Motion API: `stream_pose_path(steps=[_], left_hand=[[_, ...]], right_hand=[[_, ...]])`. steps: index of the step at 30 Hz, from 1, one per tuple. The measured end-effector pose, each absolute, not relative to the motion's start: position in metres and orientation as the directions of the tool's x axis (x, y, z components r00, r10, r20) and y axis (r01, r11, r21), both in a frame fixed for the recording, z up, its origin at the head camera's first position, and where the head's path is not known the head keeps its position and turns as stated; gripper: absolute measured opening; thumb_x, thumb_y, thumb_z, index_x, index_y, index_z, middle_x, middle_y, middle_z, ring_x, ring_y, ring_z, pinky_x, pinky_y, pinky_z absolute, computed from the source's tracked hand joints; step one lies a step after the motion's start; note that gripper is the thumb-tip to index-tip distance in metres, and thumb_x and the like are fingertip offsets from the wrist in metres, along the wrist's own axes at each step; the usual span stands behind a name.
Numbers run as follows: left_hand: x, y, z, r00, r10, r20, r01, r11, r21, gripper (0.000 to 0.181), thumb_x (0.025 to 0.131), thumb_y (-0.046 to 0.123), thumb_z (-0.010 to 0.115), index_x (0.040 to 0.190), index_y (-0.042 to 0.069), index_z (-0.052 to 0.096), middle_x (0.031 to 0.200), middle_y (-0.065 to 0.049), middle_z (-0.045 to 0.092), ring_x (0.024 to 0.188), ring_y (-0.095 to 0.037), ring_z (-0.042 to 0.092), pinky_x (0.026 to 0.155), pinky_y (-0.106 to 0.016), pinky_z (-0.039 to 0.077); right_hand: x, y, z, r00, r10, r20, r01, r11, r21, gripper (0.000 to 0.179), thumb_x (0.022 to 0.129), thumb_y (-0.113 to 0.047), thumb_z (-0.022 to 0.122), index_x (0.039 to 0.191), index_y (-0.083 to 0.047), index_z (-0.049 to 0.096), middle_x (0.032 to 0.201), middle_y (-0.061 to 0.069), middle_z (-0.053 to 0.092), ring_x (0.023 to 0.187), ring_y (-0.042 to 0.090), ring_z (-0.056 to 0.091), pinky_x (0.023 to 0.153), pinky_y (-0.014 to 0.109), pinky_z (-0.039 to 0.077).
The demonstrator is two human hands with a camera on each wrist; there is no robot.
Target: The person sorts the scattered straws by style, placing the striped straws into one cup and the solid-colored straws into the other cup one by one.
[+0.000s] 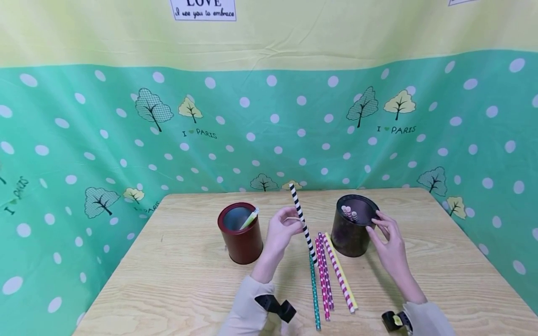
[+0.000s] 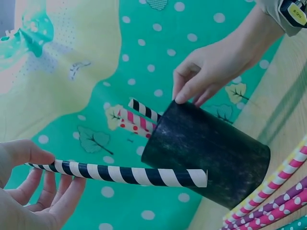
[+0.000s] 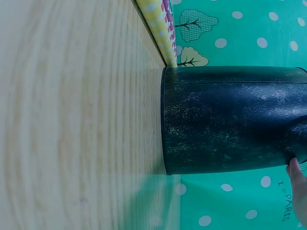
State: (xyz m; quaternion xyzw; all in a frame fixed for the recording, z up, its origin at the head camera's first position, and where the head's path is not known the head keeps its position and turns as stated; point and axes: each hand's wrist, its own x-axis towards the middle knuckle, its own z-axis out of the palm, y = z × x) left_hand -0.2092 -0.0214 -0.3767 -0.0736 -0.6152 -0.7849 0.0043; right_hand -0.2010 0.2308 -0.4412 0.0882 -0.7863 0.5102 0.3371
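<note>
Between thumb and fingers my left hand (image 1: 285, 228) pinches a black-and-white striped paper straw (image 1: 299, 210), tilted above the table in the head view. The left wrist view shows the same straw (image 2: 129, 174) held near one end. My right hand (image 1: 388, 238) grips the rim of a dark canister (image 1: 350, 235) on the right. Several straws (image 2: 136, 120) stick out of that canister, among them striped and red-dotted ones. Loose straws lie between the hands: a teal dotted one (image 1: 315, 294), a pink dotted one (image 1: 322, 280), a purple one (image 1: 328, 280), a pink-striped one (image 1: 338, 275) and a yellow one (image 1: 346, 284).
A dark red canister (image 1: 243, 240) stands left of my left hand, with a pale green and white item (image 1: 251, 218) leaning inside. The wooden table (image 1: 176, 280) meets a green dotted cloth (image 1: 235, 158) at its back edge.
</note>
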Motion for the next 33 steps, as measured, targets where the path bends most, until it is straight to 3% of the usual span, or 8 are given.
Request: stream_pose_path(steps=[33], left_hand=[[-0.213,-0.007,-0.337,-0.958,0.028,0.286,0.266,-0.285,0.921,0.021,0.073,-0.006,0.063,0.09,0.003,0.053,0.082,0.001,0.056,0.078,-0.011,0.057,0.076,-0.029,0.049]], right_hand=[[-0.201,0.232,-0.443,-0.762,0.193,0.618,-0.468,0.496,-0.732,0.021,0.081,0.003,0.059,0.101,0.006,0.052,0.124,0.014,0.044,0.115,-0.003,0.036,0.09,0.006,0.032]])
